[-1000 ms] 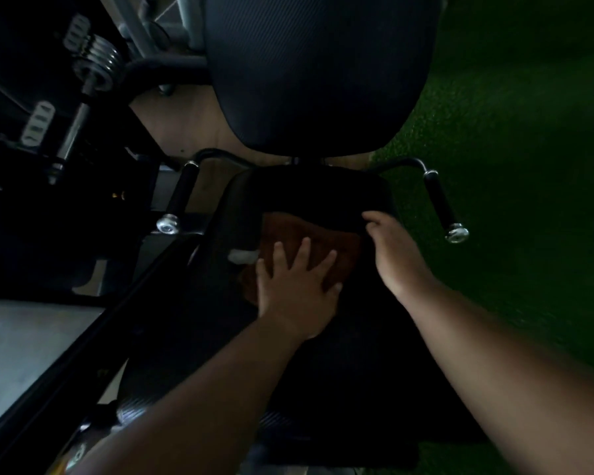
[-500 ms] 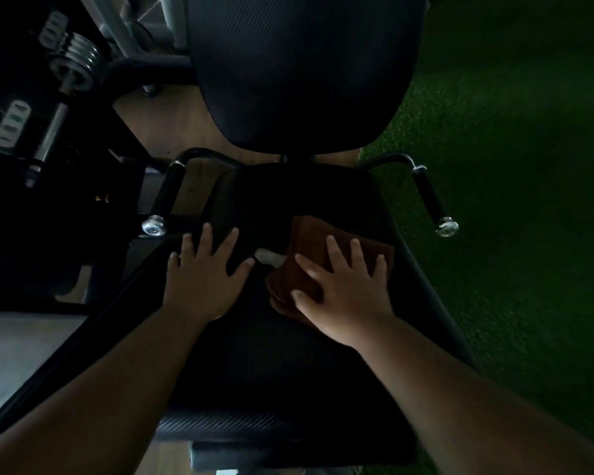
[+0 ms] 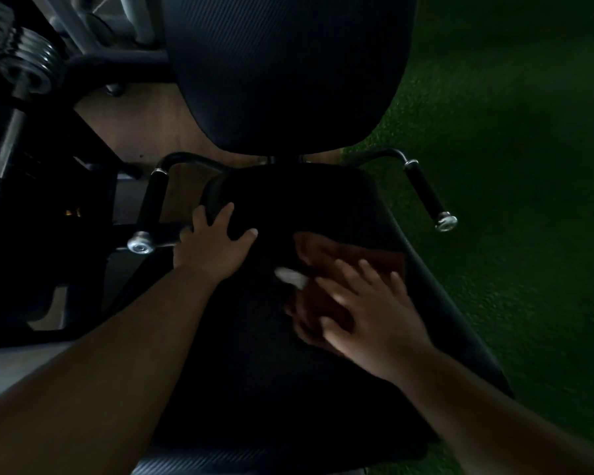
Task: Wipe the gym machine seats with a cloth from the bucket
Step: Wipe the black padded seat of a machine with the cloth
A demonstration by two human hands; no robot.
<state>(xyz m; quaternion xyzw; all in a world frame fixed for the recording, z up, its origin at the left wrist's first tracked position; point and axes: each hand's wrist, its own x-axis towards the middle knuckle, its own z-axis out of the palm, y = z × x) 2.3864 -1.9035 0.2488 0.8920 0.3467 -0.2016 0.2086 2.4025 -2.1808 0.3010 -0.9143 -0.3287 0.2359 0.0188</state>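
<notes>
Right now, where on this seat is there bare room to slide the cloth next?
Bare pad lies between the left hand and the cloth, and across the near part of the seat between the forearms. The right side is crowded: the right hand presses the cloth there, close to the seat edge.

We see a dimly lit gym. Green artificial turf (image 3: 511, 166) covers the floor on the right, running from near to far. Far left of centre, a strip of brown wood flooring (image 3: 144, 128) shows beneath the dark machine frame (image 3: 117, 60). At far left, stacked metal weight plates (image 3: 28, 60) sit on a steel bar (image 3: 4, 149). Near left lies a pale grey floor patch (image 3: 11, 368).
</notes>
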